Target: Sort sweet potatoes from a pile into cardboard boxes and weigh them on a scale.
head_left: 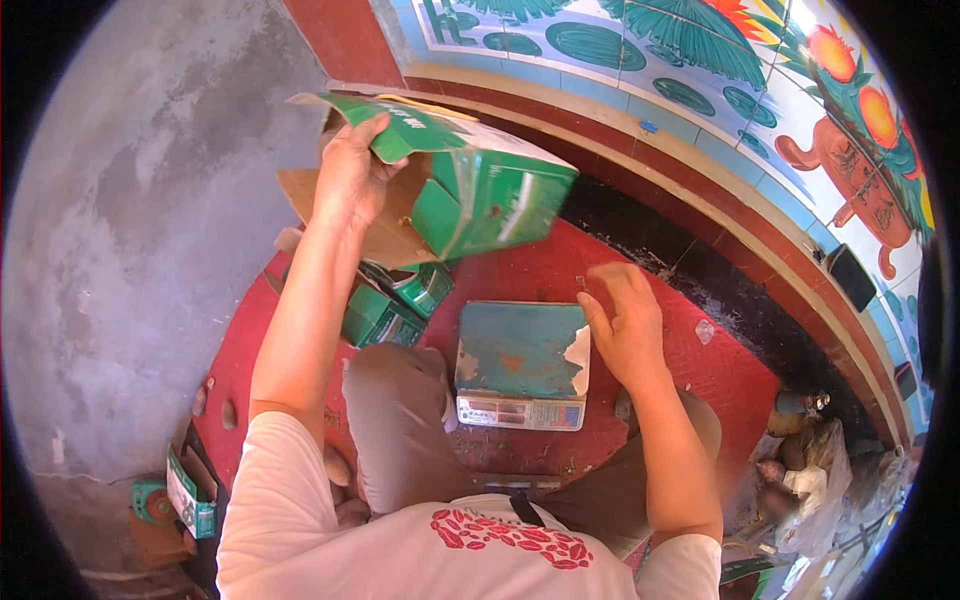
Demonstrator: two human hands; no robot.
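Note:
A green and white cardboard box (510,200) is held up in front of me, tilted on its side with brown inner flaps hanging out. My left hand (350,175) grips the box by a green flap at its left end. The box is slightly blurred. Between my knees stands a digital scale (520,350) with a worn blue-green platform, nothing resting on it. My right hand (630,325) hovers by the scale's right edge, fingers apart and holding nothing, with its fingertips smeared by motion.
More green boxes (382,316) lie by my left knee. Brown tubers (338,465) rest beside my left thigh. Another small box (195,495) stands at the lower left. A clear plastic bag (825,490) lies at the right. A painted tile wall (680,60) rises behind the red floor covering (700,390).

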